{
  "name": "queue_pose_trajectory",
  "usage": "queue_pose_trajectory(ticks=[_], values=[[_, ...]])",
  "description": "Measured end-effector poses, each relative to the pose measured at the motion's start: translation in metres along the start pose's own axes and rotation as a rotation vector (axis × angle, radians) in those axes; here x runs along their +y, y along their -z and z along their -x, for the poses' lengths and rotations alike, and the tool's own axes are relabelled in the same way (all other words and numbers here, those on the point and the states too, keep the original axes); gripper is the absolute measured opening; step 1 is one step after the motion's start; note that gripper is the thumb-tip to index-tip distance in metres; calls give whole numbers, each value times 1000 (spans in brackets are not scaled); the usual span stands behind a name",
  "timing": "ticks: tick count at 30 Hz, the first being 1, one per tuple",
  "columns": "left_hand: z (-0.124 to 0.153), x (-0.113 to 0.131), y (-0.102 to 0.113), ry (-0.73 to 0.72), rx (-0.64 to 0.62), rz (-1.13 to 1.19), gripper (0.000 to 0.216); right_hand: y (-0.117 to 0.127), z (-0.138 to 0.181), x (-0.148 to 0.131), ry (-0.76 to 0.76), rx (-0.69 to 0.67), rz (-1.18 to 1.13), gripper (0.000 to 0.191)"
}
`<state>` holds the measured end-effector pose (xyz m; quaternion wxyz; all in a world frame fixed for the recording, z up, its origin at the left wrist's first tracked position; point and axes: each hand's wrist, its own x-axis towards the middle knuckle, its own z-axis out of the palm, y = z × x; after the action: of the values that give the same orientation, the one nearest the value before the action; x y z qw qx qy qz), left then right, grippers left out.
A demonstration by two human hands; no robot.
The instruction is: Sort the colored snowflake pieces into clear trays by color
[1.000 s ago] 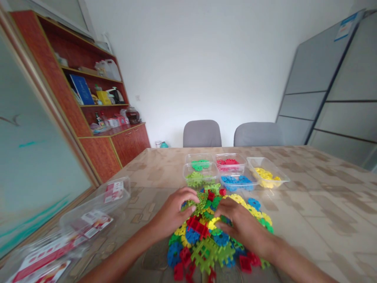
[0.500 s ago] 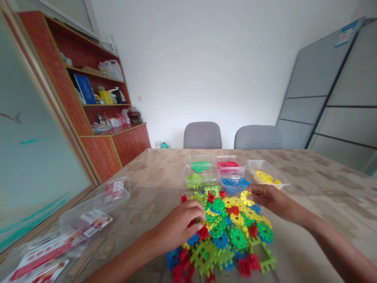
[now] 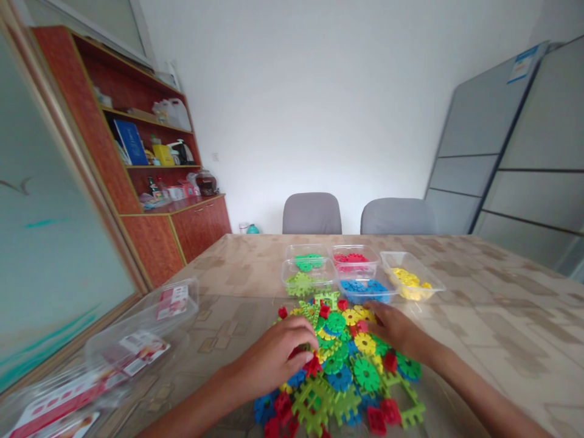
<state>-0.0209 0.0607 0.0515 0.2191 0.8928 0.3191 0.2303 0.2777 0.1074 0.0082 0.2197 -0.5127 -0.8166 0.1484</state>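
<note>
A pile of plastic gear and grid pieces (image 3: pixel 351 371) in red, yellow, green and blue lies on the table in front of me. My left hand (image 3: pixel 278 353) rests on the pile's left side, fingers curled over red pieces; what it grips is hidden. My right hand (image 3: pixel 395 331) lies on the pile's upper right, fingers stretched toward yellow gears (image 3: pixel 358 316). Behind the pile stand clear sorting tubs: dark green (image 3: pixel 292 250), light green (image 3: pixel 285 280), red (image 3: pixel 374 252), blue (image 3: pixel 365 298) and yellow (image 3: pixel 387 258).
Clear lidded boxes with red labels (image 3: pixel 141 322) sit along the table's left edge. Two grey chairs (image 3: pixel 311 214) (image 3: pixel 398 216) stand at the far side. A wooden shelf cabinet (image 3: pixel 150 213) is at the left, grey panels at the right. Bare tabletop (image 3: pixel 493 316) extends right.
My right hand went from the pile out toward the yellow tub and has come back onto the pile. My left hand slid slightly down and left over the pieces.
</note>
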Motion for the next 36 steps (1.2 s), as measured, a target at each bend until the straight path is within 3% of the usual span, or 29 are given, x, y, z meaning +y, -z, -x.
queue_pose_trajectory(ticks=[8,15,20,24,28,36], values=[[-1,3,1,14,-7,0,15,4,-7,0,-4,40,-5,16],[0,2,1,10,-12,2,15,30,-10,1,-7,2,-129,48],[0,1,0,10,-12,1,16,51,-1,5,-27,-120,-237,52],[0,2,1,18,-5,-5,16,52,0,7,-73,-128,-268,49],[1,2,0,13,-8,-12,17,53,-4,10,-113,-32,-255,48],[-1,-2,5,-2,-8,-32,16,97,-7,47,-337,408,-50,54]])
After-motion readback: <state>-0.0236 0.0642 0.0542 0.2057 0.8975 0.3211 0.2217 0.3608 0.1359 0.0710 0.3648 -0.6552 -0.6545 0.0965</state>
